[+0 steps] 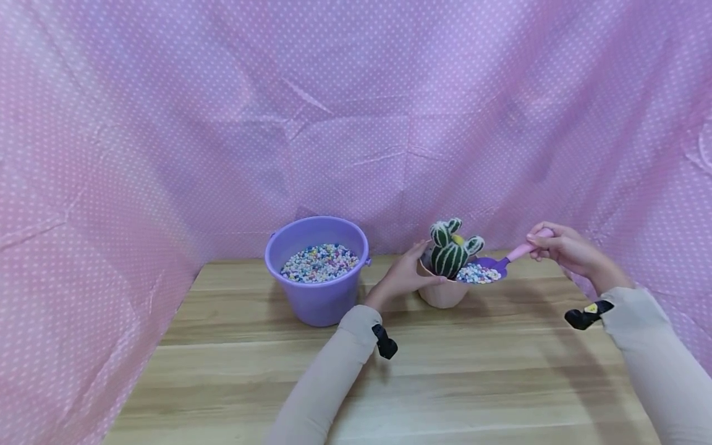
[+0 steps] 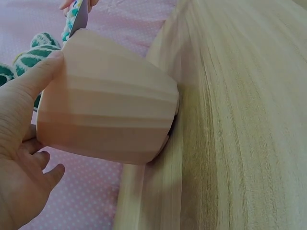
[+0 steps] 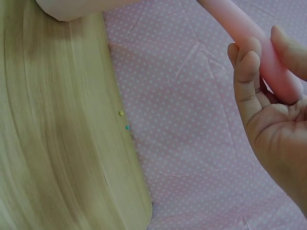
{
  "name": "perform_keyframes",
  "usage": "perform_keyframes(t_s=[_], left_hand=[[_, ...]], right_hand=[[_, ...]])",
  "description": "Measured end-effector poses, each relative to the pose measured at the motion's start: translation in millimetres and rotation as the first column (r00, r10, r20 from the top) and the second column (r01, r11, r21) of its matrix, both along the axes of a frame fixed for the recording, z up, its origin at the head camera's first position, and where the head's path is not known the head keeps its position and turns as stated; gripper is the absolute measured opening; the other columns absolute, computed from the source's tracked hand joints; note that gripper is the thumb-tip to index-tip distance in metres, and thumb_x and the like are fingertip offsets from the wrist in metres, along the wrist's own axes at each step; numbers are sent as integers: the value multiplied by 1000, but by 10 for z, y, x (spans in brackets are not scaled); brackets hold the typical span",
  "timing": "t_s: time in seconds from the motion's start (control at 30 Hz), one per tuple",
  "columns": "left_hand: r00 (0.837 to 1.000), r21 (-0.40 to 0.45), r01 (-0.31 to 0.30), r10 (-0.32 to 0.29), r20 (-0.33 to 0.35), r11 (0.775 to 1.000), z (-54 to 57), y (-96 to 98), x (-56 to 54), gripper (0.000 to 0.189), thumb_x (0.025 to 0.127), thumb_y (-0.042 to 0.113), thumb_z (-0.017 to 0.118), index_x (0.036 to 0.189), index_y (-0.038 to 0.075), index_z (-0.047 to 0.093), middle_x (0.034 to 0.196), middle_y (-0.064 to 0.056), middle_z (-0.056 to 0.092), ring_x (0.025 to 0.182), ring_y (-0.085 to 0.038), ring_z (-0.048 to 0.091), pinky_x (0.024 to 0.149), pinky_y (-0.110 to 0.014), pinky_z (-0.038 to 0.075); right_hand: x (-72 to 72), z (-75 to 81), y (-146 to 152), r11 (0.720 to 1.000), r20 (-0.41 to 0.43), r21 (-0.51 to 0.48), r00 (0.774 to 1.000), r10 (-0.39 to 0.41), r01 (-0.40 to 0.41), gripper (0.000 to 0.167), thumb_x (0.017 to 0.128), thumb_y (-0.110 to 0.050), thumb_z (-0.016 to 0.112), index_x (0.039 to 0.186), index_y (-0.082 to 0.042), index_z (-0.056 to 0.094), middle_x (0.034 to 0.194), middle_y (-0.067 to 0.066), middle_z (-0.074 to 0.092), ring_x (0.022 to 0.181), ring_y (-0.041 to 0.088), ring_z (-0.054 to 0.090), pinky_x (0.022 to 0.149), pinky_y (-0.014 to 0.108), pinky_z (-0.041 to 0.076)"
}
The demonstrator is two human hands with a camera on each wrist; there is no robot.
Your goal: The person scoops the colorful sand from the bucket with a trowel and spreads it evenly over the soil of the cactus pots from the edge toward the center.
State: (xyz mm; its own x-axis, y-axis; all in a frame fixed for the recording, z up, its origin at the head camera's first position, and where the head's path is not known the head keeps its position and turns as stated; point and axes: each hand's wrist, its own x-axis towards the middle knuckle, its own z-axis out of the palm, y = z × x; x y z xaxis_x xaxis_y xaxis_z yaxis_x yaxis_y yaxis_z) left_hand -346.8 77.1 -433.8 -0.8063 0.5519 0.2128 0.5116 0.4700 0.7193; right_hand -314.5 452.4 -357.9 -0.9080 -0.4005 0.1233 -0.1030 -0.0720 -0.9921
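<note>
A knitted-looking green-and-white cactus (image 1: 449,258) stands in a peach flower pot (image 1: 443,295) with faceted sides. My left hand (image 1: 406,272) grips the pot at its rim, thumb over the near side; in the left wrist view that thumb lies along the rim. My right hand (image 1: 563,247) holds the pink handle of a toy shovel (image 1: 521,251). Its purple blade carries a heap of small multicoloured pebbles (image 1: 477,274), level over the pot's right rim. In the right wrist view the fingers and thumb close round the handle (image 3: 268,62).
Left of the pot, a purple bucket (image 1: 319,303) holds more of the multicoloured pebbles (image 1: 319,263). Two loose pebbles (image 3: 121,114) lie near the far edge of the wooden table (image 1: 423,383). Pink dotted cloth (image 1: 356,123) hangs behind and beside the table.
</note>
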Motion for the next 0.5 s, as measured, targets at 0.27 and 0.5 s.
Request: perform_keyframes(t_s=[0.27, 0.5], left_hand=[[1000, -1, -23, 23, 4, 1000, -20, 0, -15, 101, 85, 52, 79, 164, 21, 23, 171, -3, 20, 158, -25, 20, 128, -48, 25], [1000, 9, -20, 20, 8, 1000, -18, 8, -23, 101, 85, 51, 79, 164, 20, 24, 171, 0, 20, 158, -24, 19, 128, -49, 26]], right_hand=[[-82, 35, -6, 1000, 37, 19, 999, 21, -22, 25, 104, 9, 41, 103, -3, 63, 83, 7, 75, 73, 14, 71, 64, 24, 60], [-124, 79, -13, 998, 54, 44, 998, 34, -36, 26, 104, 8, 40, 103, -3, 64, 83, 7, 75, 72, 14, 71, 63, 23, 59]])
